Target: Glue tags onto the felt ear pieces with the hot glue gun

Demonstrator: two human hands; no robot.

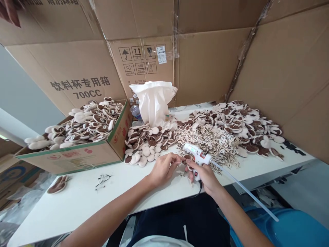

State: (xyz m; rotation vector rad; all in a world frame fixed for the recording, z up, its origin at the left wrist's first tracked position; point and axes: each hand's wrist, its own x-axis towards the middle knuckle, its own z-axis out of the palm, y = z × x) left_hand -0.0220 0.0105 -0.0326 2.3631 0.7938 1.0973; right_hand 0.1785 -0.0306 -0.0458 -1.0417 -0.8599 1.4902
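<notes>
My right hand (207, 176) is wrapped round a white hot glue gun (196, 153), with a long translucent glue stick (246, 190) trailing from its back end. That hand's thumb also rests on a small brown and cream fabric piece (189, 159). From the other side, my left hand (164, 168) pinches the edge of this piece; fine detail between its fingertips is too small to make out. Just beyond the hands lies a heap of thin cream cord loops (213, 142). Flat brown and cream fabric pieces (150, 145) are piled to its left.
A cardboard box (77, 160) full of similar pieces stands left. A white plastic bag (154, 103) stands behind. More pieces (246, 123) are heaped right. One piece (58, 184) and dark scraps (103, 180) lie front-left. Another person's hand (10, 12) shows top left.
</notes>
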